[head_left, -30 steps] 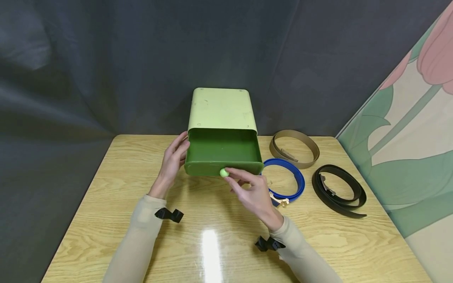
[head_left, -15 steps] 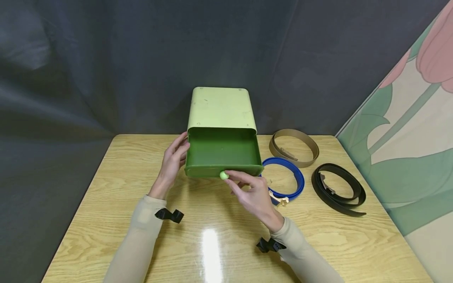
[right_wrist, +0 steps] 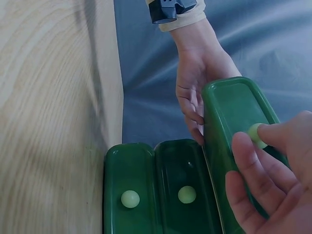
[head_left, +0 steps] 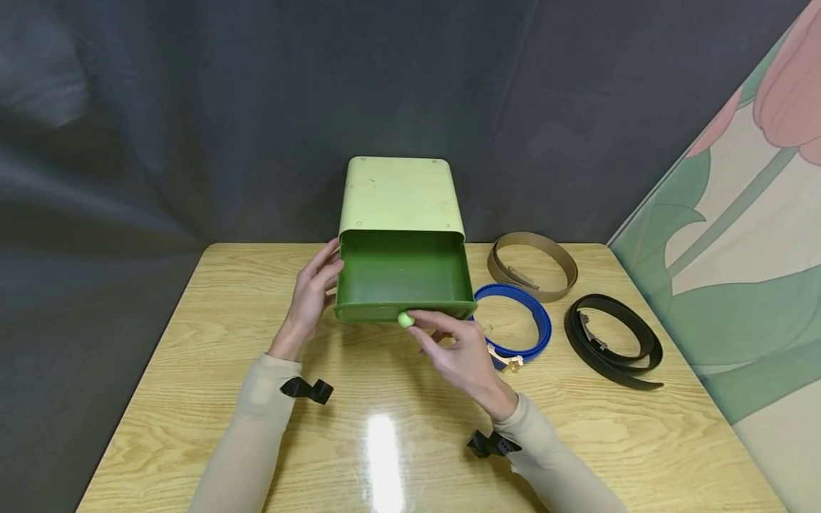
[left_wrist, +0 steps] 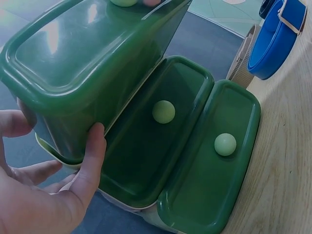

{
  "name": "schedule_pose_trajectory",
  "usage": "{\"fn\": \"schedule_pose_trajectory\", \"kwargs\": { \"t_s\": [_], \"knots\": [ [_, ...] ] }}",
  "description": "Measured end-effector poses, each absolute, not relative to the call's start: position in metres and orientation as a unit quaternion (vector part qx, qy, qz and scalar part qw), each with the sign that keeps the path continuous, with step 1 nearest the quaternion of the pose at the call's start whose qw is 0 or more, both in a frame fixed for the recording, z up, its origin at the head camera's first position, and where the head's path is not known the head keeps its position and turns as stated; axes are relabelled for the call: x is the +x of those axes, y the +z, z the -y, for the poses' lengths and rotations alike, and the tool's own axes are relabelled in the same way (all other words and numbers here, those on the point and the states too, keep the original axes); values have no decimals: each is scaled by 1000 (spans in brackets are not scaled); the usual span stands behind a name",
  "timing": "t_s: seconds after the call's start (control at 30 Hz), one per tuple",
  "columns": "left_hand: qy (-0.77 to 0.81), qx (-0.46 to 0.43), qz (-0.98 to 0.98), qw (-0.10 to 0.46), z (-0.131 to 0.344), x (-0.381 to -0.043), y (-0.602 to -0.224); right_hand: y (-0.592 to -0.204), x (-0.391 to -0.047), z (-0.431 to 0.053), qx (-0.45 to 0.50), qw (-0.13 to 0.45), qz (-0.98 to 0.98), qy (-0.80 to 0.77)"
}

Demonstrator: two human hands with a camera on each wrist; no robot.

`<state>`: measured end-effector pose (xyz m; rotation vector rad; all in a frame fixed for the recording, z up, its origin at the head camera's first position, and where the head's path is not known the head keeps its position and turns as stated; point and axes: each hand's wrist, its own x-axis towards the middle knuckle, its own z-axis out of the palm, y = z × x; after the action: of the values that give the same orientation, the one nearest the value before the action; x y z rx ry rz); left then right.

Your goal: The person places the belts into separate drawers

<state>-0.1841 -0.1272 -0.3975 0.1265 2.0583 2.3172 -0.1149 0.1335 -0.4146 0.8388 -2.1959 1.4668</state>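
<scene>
A small cabinet with a pale green casing (head_left: pixel 404 192) has its top drawer (head_left: pixel 404 271) pulled out; the green inside shows bare. My right hand (head_left: pixel 465 353) pinches the round light-green knob (head_left: pixel 406 319) on the drawer front between thumb and fingers. Against the left side of the drawer and casing, my left hand (head_left: pixel 308 299) rests with its fingers spread. In the left wrist view, a fingertip of the left hand (left_wrist: pixel 53 190) touches the drawer wall. Below stand two more green drawer fronts, the middle one (left_wrist: pixel 146 161) and the bottom one (left_wrist: pixel 200 195), both pushed in.
Right of the cabinet, a coiled blue belt (head_left: pixel 541 328), a tan belt (head_left: pixel 567 267) and a black belt (head_left: pixel 641 331) lie on the wooden table (head_left: pixel 192 399). A dark curtain (head_left: pixel 256 107) hangs behind, and a flower-patterned panel (head_left: pixel 763 320) stands at the right.
The drawer front and its knob have come slightly toward me, with the right hand moving along. My left hand keeps its place at the cabinet's side.
</scene>
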Motion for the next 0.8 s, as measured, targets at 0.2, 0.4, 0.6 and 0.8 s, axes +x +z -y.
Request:
{"fn": "schedule_pose_trajectory", "kwargs": {
  "t_s": [0.2, 0.4, 0.6, 0.8],
  "knots": [
    [751, 41, -658, 24, 127, -184, -397, -409, -113, -139, 285, 180, 789, 514],
    [760, 40, -648, 33, 127, -184, -398, -403, -112, -146, 278, 188, 794, 507],
    [764, 42, -642, 35, 129, -184, -399, -398, -112, -150, 279, 204, 791, 504],
    [764, 46, -643, 37, 130, -184, -398, -400, -113, -156, 275, 224, 795, 492]
  ]
}}
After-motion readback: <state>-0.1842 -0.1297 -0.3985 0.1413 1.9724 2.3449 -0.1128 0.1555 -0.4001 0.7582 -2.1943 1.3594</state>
